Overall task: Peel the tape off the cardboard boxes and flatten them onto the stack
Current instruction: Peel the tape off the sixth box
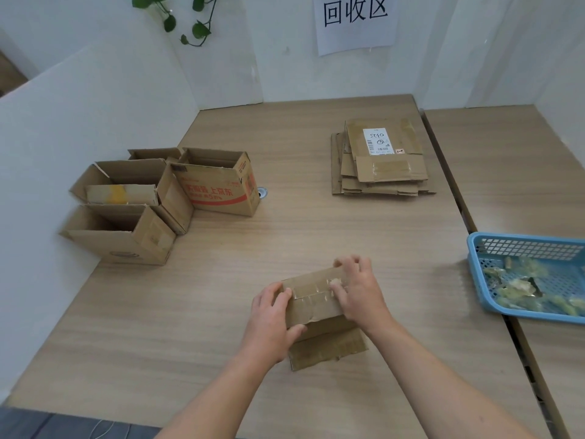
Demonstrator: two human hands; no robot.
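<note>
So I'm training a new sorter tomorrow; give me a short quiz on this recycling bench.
1. True or false: the blue basket holds peeled tape scraps.
2. Where is the flattened stack? A beyond the hands, right of centre; B against the left wall; C inside the basket.
3. What do the left hand and right hand grip?
Key: 1 true; 2 A; 3 a small cardboard box.

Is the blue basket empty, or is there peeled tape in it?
Not empty: the blue basket holds several crumpled translucent scraps on its floor, probably peeled tape.
</note>
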